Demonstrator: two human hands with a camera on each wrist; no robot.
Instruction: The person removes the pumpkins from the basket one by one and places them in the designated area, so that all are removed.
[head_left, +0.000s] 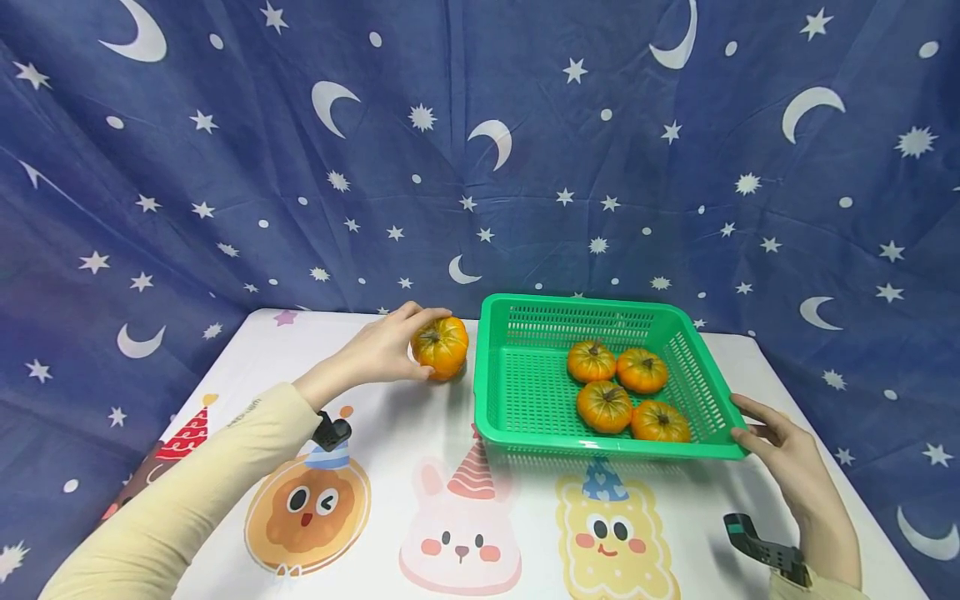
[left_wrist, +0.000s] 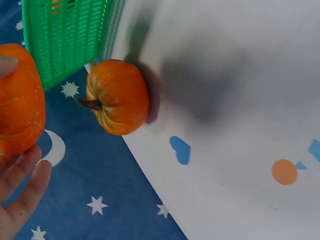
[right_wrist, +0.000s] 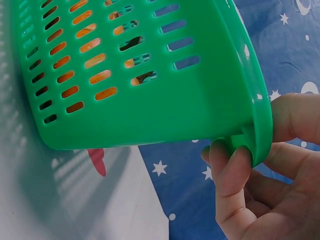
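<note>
My left hand [head_left: 385,344] holds an orange pumpkin [head_left: 442,346] between thumb and fingers, just left of the green plastic basket [head_left: 495,450]. In the left wrist view, the held pumpkin [left_wrist: 19,100] is at the left edge, cut off by the frame. A second pumpkin [left_wrist: 120,97] sits on the table beside the basket; the head view mostly hides it behind the held one. Several pumpkins [head_left: 604,407] lie in the right half of the basket. My right hand [head_left: 787,450] grips the basket's rim [right_wrist: 262,120] at its near right corner, with fingers curled under the lip.
The white tablecloth [head_left: 360,533] carries printed cartoon figures along the front. Right behind the table hangs a blue curtain [head_left: 525,217] with moons and stars. The basket stands near the table's back edge, its slotted walls rising around the pumpkins.
</note>
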